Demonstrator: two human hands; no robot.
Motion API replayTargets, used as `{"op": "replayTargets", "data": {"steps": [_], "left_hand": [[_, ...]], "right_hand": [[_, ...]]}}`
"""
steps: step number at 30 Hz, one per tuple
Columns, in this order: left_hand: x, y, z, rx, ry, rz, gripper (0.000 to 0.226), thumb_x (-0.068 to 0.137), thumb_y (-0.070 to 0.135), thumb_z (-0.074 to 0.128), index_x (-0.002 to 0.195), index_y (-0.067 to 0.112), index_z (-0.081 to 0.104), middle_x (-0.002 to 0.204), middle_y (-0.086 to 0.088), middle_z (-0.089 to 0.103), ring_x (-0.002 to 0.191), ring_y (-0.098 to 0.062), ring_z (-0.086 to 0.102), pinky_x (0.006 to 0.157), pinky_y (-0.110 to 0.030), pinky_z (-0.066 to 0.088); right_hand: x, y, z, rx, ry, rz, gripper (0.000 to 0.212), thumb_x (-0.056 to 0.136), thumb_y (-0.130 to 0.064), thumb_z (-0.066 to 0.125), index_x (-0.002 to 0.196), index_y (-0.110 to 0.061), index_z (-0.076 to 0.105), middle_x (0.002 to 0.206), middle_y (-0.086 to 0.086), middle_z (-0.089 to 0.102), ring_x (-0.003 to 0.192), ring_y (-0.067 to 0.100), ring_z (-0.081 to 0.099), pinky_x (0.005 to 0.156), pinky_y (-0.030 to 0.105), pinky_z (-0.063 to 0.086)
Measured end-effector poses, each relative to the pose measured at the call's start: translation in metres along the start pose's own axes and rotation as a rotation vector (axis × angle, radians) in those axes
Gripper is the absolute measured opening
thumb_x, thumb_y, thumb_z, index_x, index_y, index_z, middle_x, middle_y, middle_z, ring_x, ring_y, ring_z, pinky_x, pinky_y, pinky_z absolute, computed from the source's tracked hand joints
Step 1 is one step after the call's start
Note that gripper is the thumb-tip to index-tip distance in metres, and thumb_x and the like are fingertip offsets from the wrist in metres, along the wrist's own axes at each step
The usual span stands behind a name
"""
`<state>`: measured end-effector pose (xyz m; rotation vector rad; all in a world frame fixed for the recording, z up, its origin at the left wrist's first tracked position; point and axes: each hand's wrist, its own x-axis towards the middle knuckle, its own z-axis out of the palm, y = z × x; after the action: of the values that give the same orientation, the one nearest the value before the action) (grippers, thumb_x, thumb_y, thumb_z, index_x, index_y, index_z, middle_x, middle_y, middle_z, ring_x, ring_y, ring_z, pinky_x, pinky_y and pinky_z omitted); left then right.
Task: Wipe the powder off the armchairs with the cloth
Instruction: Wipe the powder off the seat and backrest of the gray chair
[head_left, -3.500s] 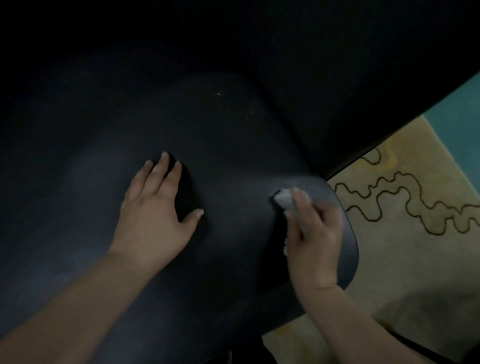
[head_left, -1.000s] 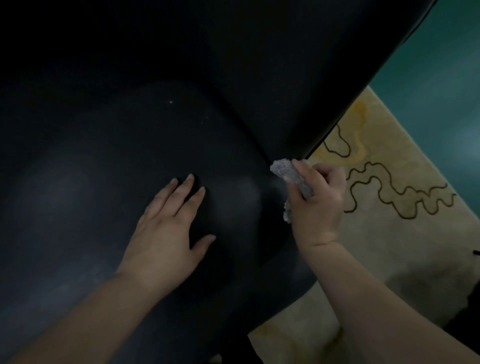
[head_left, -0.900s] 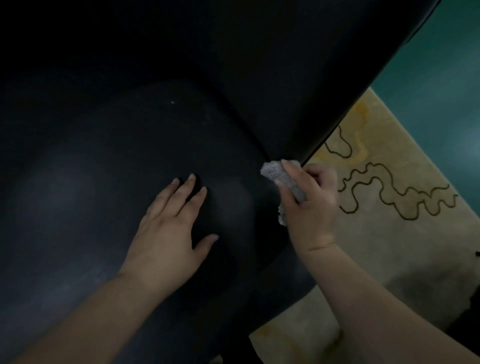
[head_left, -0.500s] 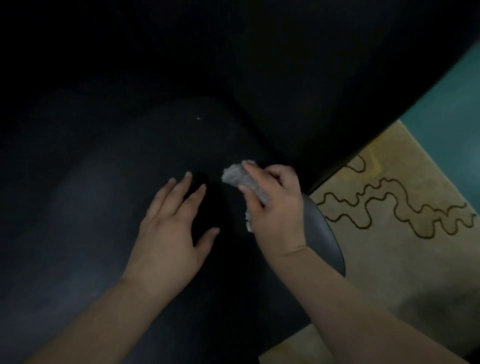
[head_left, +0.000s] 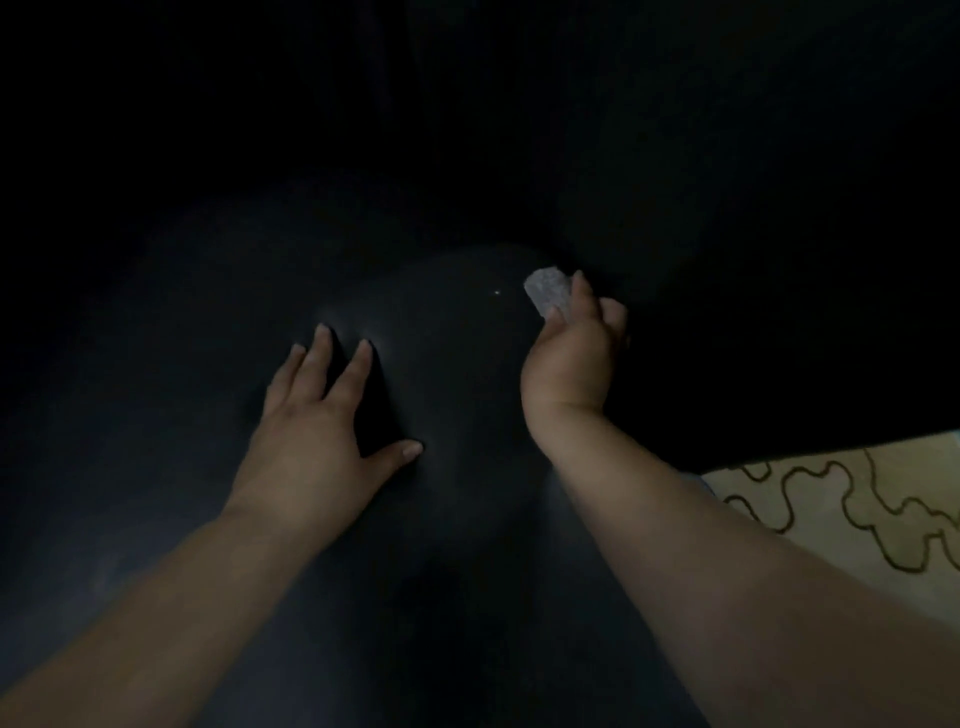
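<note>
— What had moved?
— The right hand (head_left: 569, 353) carried the cloth (head_left: 546, 291), clenched in its fingers, deeper onto the armchair (head_left: 441, 519) seat.
— The left hand (head_left: 317, 431)?
— Stayed flat, fingers spread, pressing the seat.

Most of the cloth (head_left: 546, 291) is hidden inside the right hand (head_left: 574, 358), and the armchair (head_left: 467, 519) back melts into darkness.

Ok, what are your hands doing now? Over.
Left hand flat on seat. Right hand grips cloth near white speck. Nothing blocking.
</note>
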<state>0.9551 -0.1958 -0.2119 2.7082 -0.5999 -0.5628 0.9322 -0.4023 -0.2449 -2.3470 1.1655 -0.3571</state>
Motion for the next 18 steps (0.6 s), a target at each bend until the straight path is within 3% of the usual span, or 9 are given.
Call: {"op": "replayTargets", "data": {"steps": [2,3,6,10,12,16,18], "left_hand": [[-0.001,-0.001,0.000,-0.010,0.012,0.011,0.100,0.074,0.065,0.063,0.153,0.031,0.011,0.161,-0.001,-0.008,0.147,-0.022,-0.007,0.118,-0.029,-0.002],[-0.001,-0.001,0.001,-0.016,0.015,0.018,0.099,0.075,0.065,0.062,0.153,0.032,0.011,0.161,-0.001,-0.008,0.147,-0.021,-0.007,0.118,-0.028,-0.003],[-0.001,-0.002,0.000,-0.015,0.002,0.020,0.099,0.075,0.067,0.059,0.153,0.034,0.006,0.160,0.002,-0.012,0.147,-0.019,-0.010,0.117,-0.027,-0.004],[-0.001,-0.002,0.000,-0.010,-0.001,0.011,0.101,0.074,0.068,0.059,0.153,0.035,0.005,0.160,0.002,-0.012,0.147,-0.019,-0.010,0.119,-0.029,-0.002],[0.000,-0.002,0.000,-0.004,-0.003,0.013,0.101,0.074,0.068,0.059,0.153,0.035,0.006,0.161,0.002,-0.011,0.147,-0.019,-0.009,0.119,-0.029,-0.002],[0.000,-0.002,0.000,-0.005,-0.004,0.013,0.100,0.075,0.069,0.057,0.153,0.035,0.005,0.160,0.003,-0.013,0.146,-0.017,-0.011,0.119,-0.028,-0.004],[-0.001,-0.002,0.002,-0.006,0.000,0.017,0.099,0.075,0.069,0.057,0.152,0.035,0.005,0.160,0.003,-0.012,0.146,-0.017,-0.011,0.118,-0.028,-0.004]], "right_hand": [[0.009,-0.016,0.006,-0.010,-0.015,-0.132,0.027,0.098,-0.026,0.052,0.125,-0.024,0.057,0.123,-0.005,0.048,0.110,0.007,0.053,0.080,0.012,0.044],[0.011,-0.023,0.007,0.053,-0.050,-0.248,0.029,0.098,-0.022,0.052,0.126,-0.023,0.058,0.122,-0.003,0.050,0.107,0.008,0.053,0.080,0.010,0.042],[0.005,-0.028,0.008,0.110,-0.201,-0.521,0.039,0.093,-0.006,0.052,0.129,-0.018,0.059,0.123,0.015,0.054,0.111,0.024,0.046,0.092,0.022,0.033],[-0.029,0.001,-0.012,0.152,-0.389,-0.657,0.038,0.091,-0.003,0.053,0.124,-0.018,0.063,0.118,0.011,0.058,0.109,0.022,0.047,0.092,0.023,0.033],[-0.037,0.022,-0.022,0.130,-0.307,-0.605,0.041,0.088,0.002,0.055,0.123,-0.016,0.063,0.118,0.010,0.059,0.109,0.020,0.048,0.093,0.018,0.030],[-0.014,0.015,-0.020,0.193,-0.134,-0.150,0.042,0.091,-0.001,0.049,0.129,-0.016,0.057,0.128,0.016,0.052,0.110,0.017,0.042,0.084,-0.002,0.023],[0.003,-0.004,-0.006,0.223,-0.129,-0.059,0.043,0.091,-0.002,0.047,0.131,-0.016,0.056,0.131,0.017,0.049,0.115,0.024,0.044,0.083,0.002,0.024]]}}
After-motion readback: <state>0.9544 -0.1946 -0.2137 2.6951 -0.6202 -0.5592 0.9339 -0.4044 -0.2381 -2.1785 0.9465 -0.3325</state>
